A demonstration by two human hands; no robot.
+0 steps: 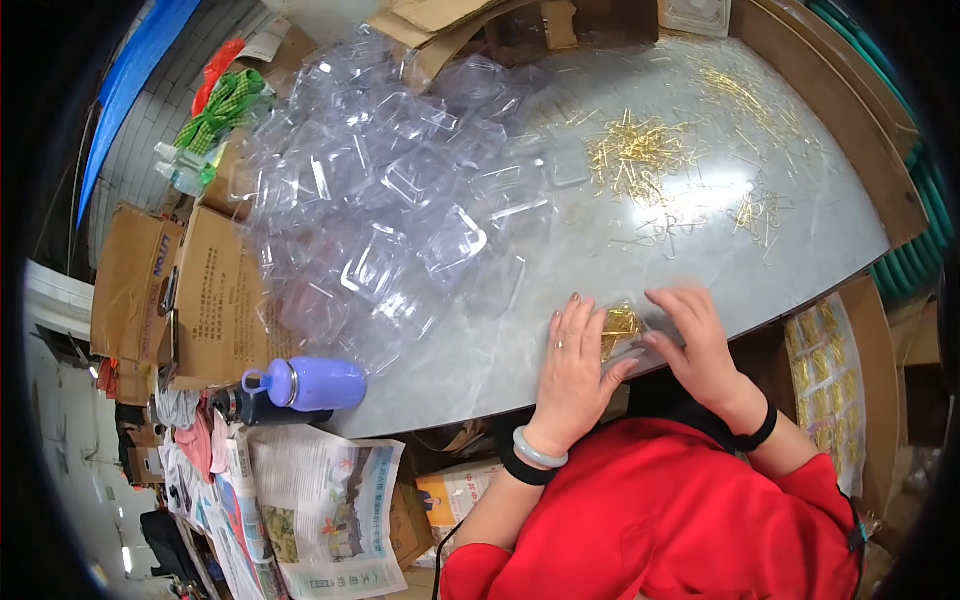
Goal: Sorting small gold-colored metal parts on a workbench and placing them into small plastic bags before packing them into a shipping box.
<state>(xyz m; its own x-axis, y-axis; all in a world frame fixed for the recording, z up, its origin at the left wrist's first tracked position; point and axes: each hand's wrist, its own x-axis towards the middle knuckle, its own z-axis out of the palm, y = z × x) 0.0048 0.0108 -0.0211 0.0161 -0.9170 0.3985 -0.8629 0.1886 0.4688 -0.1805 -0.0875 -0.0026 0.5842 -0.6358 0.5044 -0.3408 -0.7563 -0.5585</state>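
Note:
A small clear plastic box filled with thin gold-coloured metal pins lies near the table's front edge, between my hands. My left hand lies along the box's left side with its fingers stretched out and its thumb by the near end. On the other side, my right hand is raised a little, thumb and fingers apart, nothing visible between them. Beyond the hands, a loose heap of gold pins sits on the grey table. Whether either hand touches the box is hard to make out.
Many clear plastic boxes are piled across the table's left side. Smaller groups of pins lie at the right. A purple bottle stands at the left front edge, near cardboard boxes. A carton with packed gold pieces is at lower right.

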